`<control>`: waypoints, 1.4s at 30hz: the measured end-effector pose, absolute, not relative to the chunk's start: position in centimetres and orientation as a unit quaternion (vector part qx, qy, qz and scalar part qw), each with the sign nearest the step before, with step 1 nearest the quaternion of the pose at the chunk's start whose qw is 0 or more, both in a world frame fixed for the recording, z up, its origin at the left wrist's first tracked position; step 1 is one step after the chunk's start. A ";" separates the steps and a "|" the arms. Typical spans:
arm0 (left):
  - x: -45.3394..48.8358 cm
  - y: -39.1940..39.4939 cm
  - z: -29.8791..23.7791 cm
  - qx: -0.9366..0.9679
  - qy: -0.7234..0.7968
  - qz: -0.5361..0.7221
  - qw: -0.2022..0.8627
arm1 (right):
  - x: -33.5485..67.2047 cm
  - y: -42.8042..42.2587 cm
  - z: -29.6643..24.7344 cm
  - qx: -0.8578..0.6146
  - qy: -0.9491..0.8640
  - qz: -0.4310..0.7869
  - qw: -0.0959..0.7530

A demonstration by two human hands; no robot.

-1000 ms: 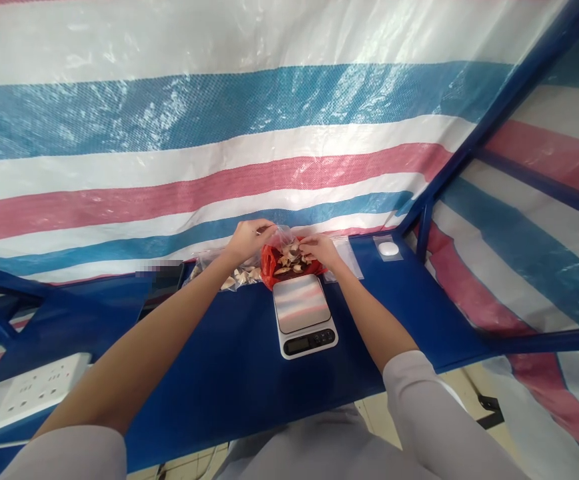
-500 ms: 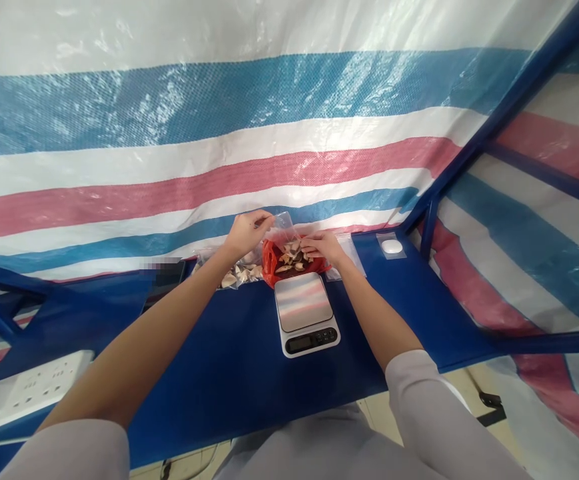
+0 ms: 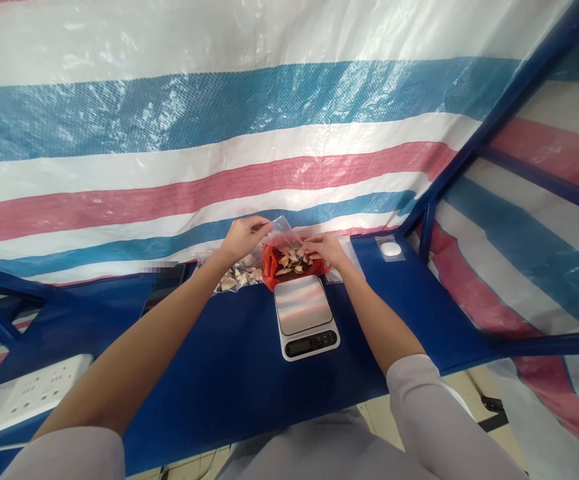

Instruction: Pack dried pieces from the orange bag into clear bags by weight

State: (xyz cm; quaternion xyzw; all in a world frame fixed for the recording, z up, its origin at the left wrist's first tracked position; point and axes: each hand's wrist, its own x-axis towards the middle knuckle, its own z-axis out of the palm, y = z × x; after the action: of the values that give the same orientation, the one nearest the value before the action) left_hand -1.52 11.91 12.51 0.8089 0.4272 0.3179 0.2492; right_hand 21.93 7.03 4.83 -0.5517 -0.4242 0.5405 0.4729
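My left hand point(image 3: 246, 237) pinches the upper left edge of a small clear plastic bag point(image 3: 283, 231). The bag leans over an open red plastic bag point(image 3: 269, 268), which holds pale brown dried slices point(image 3: 294, 261). At the clear bag's other edge, my right hand point(image 3: 325, 249) has its fingers closed, close above the slices; its fingertips are partly hidden. A white kitchen scale point(image 3: 304, 307) with a shiny metal plate stands just in front of the red bag, with nothing on its plate.
Clear bags of similar slices point(image 3: 239, 277) lie left of the red bag. Flat clear bags point(image 3: 353, 259) are under my right wrist. A white oval object point(image 3: 390, 249) lies on the blue table point(image 3: 249, 373) at right. A power strip point(image 3: 34, 390) sits at left, a dark phone-like object point(image 3: 167, 283) behind my forearm.
Both hands stay almost in place on the clear bag. The slices in the red bag lie somewhat differently, and the view has shifted slightly.
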 end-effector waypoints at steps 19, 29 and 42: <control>-2.3 11.1 12.3 0.796 0.433 0.332 0.264 | 21.9 6.4 4.6 -0.534 -0.440 0.537 0.482; -2.9 10.7 12.4 0.783 0.443 0.338 0.276 | 21.5 5.9 5.1 -0.524 -0.414 0.554 0.497; -3.1 10.2 12.4 0.784 0.454 0.332 0.263 | 21.4 5.4 5.1 -0.515 -0.425 0.555 0.496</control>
State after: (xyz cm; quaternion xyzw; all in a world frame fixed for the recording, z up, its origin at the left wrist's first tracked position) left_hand -3.15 10.25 12.37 0.7839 0.4539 0.3321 0.2630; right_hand 21.35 5.38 5.11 -0.5146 -0.4251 0.5554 0.4960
